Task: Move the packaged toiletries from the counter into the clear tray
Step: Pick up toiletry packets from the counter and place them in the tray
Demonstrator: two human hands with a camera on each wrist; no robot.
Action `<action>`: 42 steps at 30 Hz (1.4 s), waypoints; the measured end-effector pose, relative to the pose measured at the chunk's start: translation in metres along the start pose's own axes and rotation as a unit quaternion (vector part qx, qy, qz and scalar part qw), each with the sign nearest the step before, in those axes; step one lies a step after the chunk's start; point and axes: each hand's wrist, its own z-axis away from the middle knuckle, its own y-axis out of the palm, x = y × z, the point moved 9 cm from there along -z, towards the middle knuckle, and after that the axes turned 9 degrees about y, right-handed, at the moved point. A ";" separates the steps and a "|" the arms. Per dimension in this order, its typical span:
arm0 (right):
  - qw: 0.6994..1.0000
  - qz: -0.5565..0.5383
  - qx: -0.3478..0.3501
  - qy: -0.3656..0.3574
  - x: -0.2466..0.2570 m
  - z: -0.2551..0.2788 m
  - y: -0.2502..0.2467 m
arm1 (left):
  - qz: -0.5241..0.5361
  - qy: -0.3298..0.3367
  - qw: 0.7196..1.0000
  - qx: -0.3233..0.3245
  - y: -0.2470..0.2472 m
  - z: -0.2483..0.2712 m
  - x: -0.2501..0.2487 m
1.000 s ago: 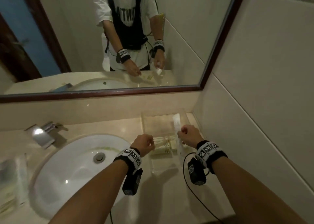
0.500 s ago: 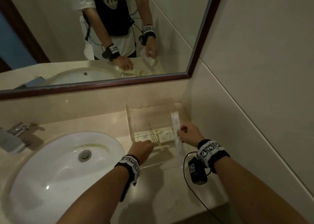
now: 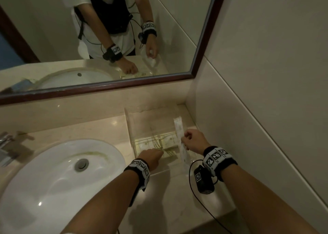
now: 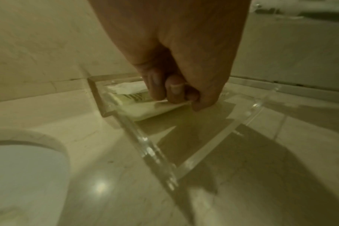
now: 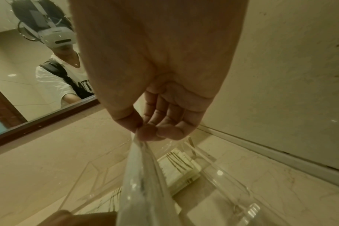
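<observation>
A clear tray (image 3: 128, 125) stands in the counter's back right corner. Flat cream packets (image 3: 150, 143) with striped print lie inside it. My left hand (image 3: 154, 155) is at the tray's near left, pinching the edge of one cream packet (image 4: 143, 110) between thumb and fingertips (image 4: 173, 90). My right hand (image 3: 188, 141) pinches a long white sachet (image 3: 179, 132) and holds it above the tray's right side. In the right wrist view the sachet (image 5: 145, 183) hangs down from my thumb and forefinger over the tray (image 5: 232, 192).
A white round sink (image 3: 58, 178) fills the counter's left, with a chrome tap (image 3: 5, 145) at the far left. A framed mirror (image 3: 106, 86) runs along the back. A tiled wall (image 3: 257, 109) closes in the right side, close to the tray.
The view has shifted down and right. My left hand has moved forward and down into the tray with its packet. My right hand keeps the sachet over the tray's right side.
</observation>
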 end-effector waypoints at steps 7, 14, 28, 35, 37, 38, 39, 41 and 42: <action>1.000 -0.004 0.017 -0.002 -0.003 0.001 0.008 | -0.027 0.018 0.999 0.026 0.012 -0.010 -0.004; 1.000 -0.001 0.027 0.004 -0.010 0.001 0.008 | -0.005 -0.032 0.999 0.007 0.011 -0.008 0.012; 0.942 0.295 0.094 -0.126 0.036 0.012 0.041 | 0.156 -0.117 0.978 -0.075 -0.009 0.027 0.054; 0.865 0.446 0.133 -0.187 0.042 0.021 0.092 | 0.211 -0.143 0.957 -0.136 -0.014 0.064 0.087; 0.856 0.458 0.145 -0.194 0.040 0.025 0.105 | 0.220 -0.147 0.954 -0.138 -0.009 0.070 0.091; 0.852 0.460 0.150 -0.200 0.039 0.027 0.111 | 0.219 -0.152 0.954 -0.135 -0.007 0.073 0.093; 0.850 0.462 0.153 -0.204 0.039 0.028 0.116 | 0.217 -0.158 0.954 -0.133 -0.004 0.075 0.095; 0.849 0.460 0.157 -0.205 0.035 0.028 0.123 | 0.217 -0.162 0.954 -0.131 -0.001 0.078 0.096; 0.850 0.459 0.156 -0.207 0.032 0.027 0.126 | 0.218 -0.163 0.953 -0.130 -0.001 0.079 0.096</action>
